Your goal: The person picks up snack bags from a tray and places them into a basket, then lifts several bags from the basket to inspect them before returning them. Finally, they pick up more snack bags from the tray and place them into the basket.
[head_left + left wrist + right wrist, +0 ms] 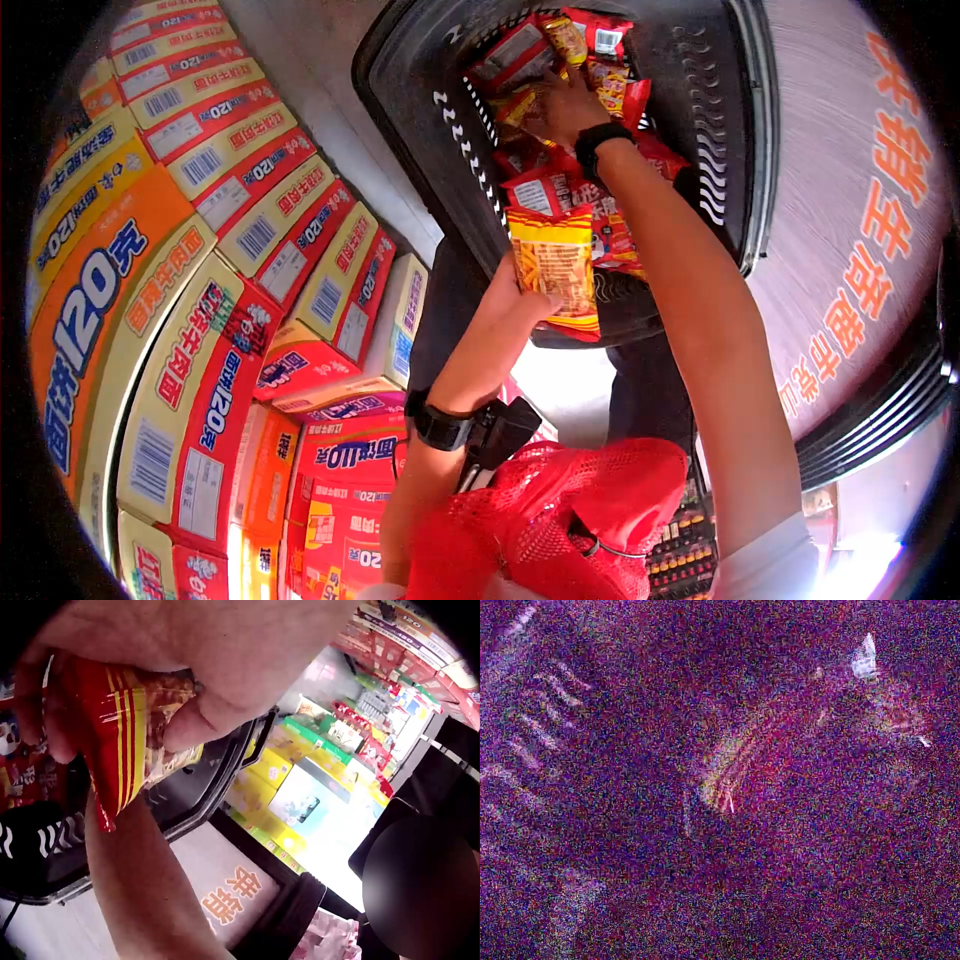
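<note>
- Packet [553,262], yellow and red, gripped by your left hand [505,320] at the basket [412,85]'s 6 o'clock;
- your right hand [572,108] among red packets [540,192], toward the basket's 12 o'clock; cannot tell whether it grasps one;
- stacked cartons [240,215] at your 9 o'clock.

The snack packet [555,270] is red with yellow stripes; the basket [410,90] black with white zigzag marks; the packets [540,197] inside mostly red; the mesh [625,490] bright red; the cartons [110,285] cream, red and orange; the pale panel [815,150] orange-lettered.
</note>
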### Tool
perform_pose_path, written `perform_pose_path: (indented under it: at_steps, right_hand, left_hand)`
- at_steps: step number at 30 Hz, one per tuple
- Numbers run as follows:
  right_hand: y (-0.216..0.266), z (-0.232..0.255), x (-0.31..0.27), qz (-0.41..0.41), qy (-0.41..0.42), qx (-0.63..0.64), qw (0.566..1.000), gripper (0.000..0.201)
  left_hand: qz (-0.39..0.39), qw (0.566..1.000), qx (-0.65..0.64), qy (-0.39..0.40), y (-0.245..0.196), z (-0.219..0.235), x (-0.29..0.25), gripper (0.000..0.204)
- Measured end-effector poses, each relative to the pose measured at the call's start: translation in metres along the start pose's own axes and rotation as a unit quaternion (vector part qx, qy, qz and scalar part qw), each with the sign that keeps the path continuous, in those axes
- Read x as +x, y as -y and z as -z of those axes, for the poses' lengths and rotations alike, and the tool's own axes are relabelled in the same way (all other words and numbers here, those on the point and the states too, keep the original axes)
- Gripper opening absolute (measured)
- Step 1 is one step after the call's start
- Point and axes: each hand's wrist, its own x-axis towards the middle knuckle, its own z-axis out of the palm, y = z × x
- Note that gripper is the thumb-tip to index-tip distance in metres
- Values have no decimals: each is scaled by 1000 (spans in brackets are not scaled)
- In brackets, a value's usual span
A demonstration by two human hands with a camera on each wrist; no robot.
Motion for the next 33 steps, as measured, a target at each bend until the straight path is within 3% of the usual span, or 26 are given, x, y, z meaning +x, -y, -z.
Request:
perform_pose_path:
  at_steps: [3, 4, 7, 8, 9, 11, 13, 14, 16, 17, 18, 19, 21, 22, 23, 25, 28, 29, 33]
  right_hand:
    - [4, -13, 4, -65, 47, 123, 989, 47]
    - [6, -9, -5, -12, 32, 33, 999, 48]
    - [19, 0, -35, -77, -39, 73, 994, 46]
    - [22, 12, -55, -12, -102, 102, 990, 43]
    - [38, 36, -79, -47, -116, 105, 987, 37]
    - [45, 76, -115, 31, -118, 230, 966, 34]
    - [63, 126, -159, -47, -106, 332, 936, 26]
    - [69, 152, -180, -64, -95, 403, 908, 28]
    - [79, 195, -226, -98, -104, 536, 832, 29]
    - [79, 209, -242, -60, -136, 570, 808, 28]
    - [87, 239, -263, -69, -132, 587, 795, 26]
    - [95, 269, -284, -77, -134, 605, 781, 25]
    - [106, 310, -323, -96, -176, 577, 792, 26]
    - [109, 327, -342, -102, -172, 529, 825, 27]
    - [116, 336, -357, -110, -192, 561, 798, 27]
    - [136, 368, -391, -88, -280, 542, 788, 28]
    - [154, 374, -431, -82, -352, 611, 704, 29]
    - [158, 383, -441, -72, -362, 620, 692, 29]
    - [176, 401, -492, -53, -386, 675, 627, 31]
  left_hand:
    - [-24, 1000, -9, 1, 2, 4, 4, 53]
    - [-24, 1000, -3, 4, 4, 6, 7, 52]
    - [-53, 997, -53, 22, 0, -2, -1, 48]
    - [-73, 995, 56, 39, -7, -9, -6, 46]
    - [-93, 980, 166, 56, -16, -16, -13, 44]
    - [-95, 959, 248, 96, -33, -35, -37, 40]
    - [-100, 928, 335, 132, -52, -57, -69, 37]
    - [-160, 907, 371, 120, -64, -76, -86, 34]
    - [-163, 878, 433, 124, -78, -95, -107, 35]
    - [-167, 861, 464, 128, -82, -103, -113, 35]
    - [-160, 879, 429, 135, -84, -110, -118, 38]
    - [-184, 871, 438, 129, -89, -116, -124, 40]
    - [-225, 891, 368, 141, -87, -128, -132, 42]
    - [-233, 877, 390, 154, -98, -138, -145, 45]
    - [-247, 878, 382, 151, -110, -154, -165, 45]
    - [-291, 866, 368, 173, -111, -162, -173, 45]
    - [-277, 854, 383, 217, -135, -198, -223, 49]
    - [-226, 874, 362, 230, -138, -199, -230, 56]
    - [-135, 882, 418, 171, -142, -211, -251, 53]
